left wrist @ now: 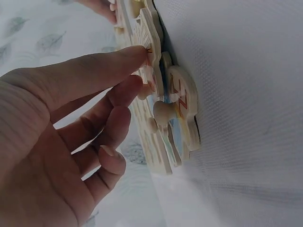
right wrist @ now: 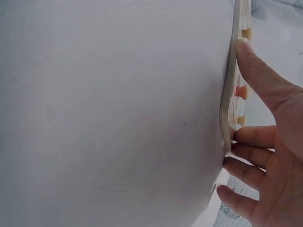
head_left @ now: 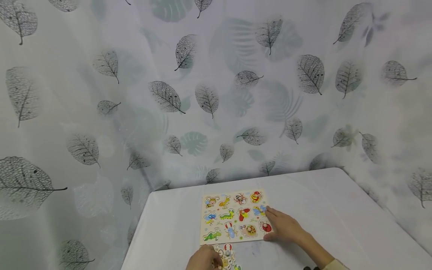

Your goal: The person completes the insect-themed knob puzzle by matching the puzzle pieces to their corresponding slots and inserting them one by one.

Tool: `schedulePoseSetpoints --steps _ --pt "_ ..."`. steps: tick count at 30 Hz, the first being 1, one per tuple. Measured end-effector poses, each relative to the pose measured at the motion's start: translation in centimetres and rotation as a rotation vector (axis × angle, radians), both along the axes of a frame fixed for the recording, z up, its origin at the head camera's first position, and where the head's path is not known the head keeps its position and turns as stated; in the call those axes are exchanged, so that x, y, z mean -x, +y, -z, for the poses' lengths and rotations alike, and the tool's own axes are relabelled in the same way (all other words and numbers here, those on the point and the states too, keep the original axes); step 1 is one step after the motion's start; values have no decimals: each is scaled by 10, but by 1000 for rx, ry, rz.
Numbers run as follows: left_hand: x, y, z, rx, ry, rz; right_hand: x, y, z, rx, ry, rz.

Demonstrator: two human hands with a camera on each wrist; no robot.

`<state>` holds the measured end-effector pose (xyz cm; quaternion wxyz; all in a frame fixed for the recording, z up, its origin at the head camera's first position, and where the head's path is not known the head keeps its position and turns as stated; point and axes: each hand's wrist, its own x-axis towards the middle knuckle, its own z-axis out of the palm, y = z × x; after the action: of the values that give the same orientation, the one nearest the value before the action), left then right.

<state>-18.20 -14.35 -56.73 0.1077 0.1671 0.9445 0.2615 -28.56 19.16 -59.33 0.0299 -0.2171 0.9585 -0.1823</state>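
A wooden peg puzzle board (head_left: 221, 221) printed with colourful insects lies on the table. My right hand (head_left: 283, 227) rests at its right side. In the right wrist view, the thumb (right wrist: 248, 54) and fingertips touch the board's edge (right wrist: 228, 90). Just below the board, my left hand (head_left: 204, 258) reaches over a pile of loose insect puzzle pieces (head_left: 228, 252). Close up, the left thumb tip (left wrist: 139, 52) overlaps one wooden piece (left wrist: 158, 75), with the index fingertip beside its knob and a gap between thumb and finger. Another piece (left wrist: 189, 90) with a round knob lies nearer the camera.
The table (head_left: 320, 202) has a white cover and stands against a curtain (head_left: 216, 127) printed with grey leaves. Small wooden knobs (right wrist: 241, 92) stick up from the board. A light sleeve (head_left: 334, 264) shows at the right arm.
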Motion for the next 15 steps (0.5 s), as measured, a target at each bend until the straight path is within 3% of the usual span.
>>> schedulePoseSetpoints --steps 3,6,11,15 --pt "-2 2 -2 -25 -81 -47 0 -1 -1 -3 -1 1" --pt "-1 2 -1 -26 -117 -56 -1 -2 -3 -6 -1 1" --pt "0 1 -1 -13 -102 -51 -2 -3 -5 -5 -14 12" --pt "4 0 -8 -11 -76 -43 -3 -3 -5 1 -23 29"
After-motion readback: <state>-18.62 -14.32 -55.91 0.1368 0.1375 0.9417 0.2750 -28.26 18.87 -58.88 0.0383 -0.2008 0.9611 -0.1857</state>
